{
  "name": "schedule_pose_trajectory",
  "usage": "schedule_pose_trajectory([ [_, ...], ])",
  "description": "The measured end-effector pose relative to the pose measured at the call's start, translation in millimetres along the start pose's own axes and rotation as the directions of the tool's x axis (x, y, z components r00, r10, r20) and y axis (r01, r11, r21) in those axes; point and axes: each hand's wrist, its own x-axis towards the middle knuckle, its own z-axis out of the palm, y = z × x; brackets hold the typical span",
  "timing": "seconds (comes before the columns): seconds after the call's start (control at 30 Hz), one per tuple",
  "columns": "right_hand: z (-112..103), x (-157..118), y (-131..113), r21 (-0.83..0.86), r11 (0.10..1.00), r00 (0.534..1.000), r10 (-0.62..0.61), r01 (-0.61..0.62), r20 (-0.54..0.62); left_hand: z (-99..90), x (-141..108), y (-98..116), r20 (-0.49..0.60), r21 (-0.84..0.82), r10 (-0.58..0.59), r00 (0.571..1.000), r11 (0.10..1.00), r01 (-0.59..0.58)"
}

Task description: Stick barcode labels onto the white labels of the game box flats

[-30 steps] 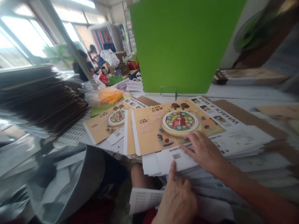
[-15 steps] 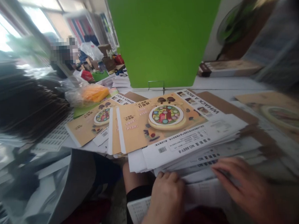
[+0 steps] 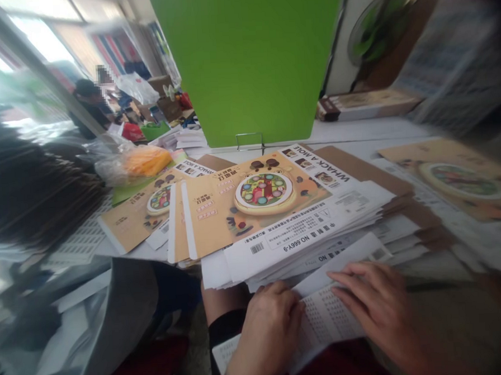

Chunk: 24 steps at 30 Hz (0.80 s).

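Observation:
My left hand (image 3: 266, 335) grips the lower edge of a white sheet printed in small rows (image 3: 328, 317), and my right hand (image 3: 371, 298) lies across the same sheet with its fingers spread. Just beyond my hands is a stack of white flaps with a barcode (image 3: 257, 248) on top. The flaps belong to flat "WHACK A MOLE" game box sleeves (image 3: 255, 198) in tan, printed with a round game board. A second fanned sleeve (image 3: 142, 213) lies to the left.
Brown corrugated sheets (image 3: 32, 188) are piled at the left, and a flat tan box panel (image 3: 460, 179) lies at the right. A green board (image 3: 247, 59) stands behind the sleeves. A bag of orange items (image 3: 142, 162) sits left of it. A person (image 3: 89, 103) is in the background.
My right hand has moved from the top of the stack down onto the printed sheet, beside my left hand. The sheet now lies over the stack's front edge. The whole scene has shifted left in view.

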Motion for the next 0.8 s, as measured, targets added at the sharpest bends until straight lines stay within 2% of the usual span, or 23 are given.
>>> schedule_pose_trajectory([
  [0.2, 0, -5, 6, 0.004, 1.000, 0.999, 0.023, -0.024, 0.022, -4.8, 1, 4, 0.017, 0.004, -0.009, 1.000, 1.000, 0.009],
  [0.6, -3, -3, -5, 0.056, 0.998, 0.999, -0.001, 0.002, -0.032, -5.6, 1, 3, 0.031, 0.000, -0.016, 0.999, 1.000, 0.016],
  [0.8, 3, -1, -11, 0.075, 0.997, 0.998, 0.032, -0.029, -0.046, -4.9, 2, 4, 0.040, 0.025, -0.025, 0.999, 0.999, 0.024],
])
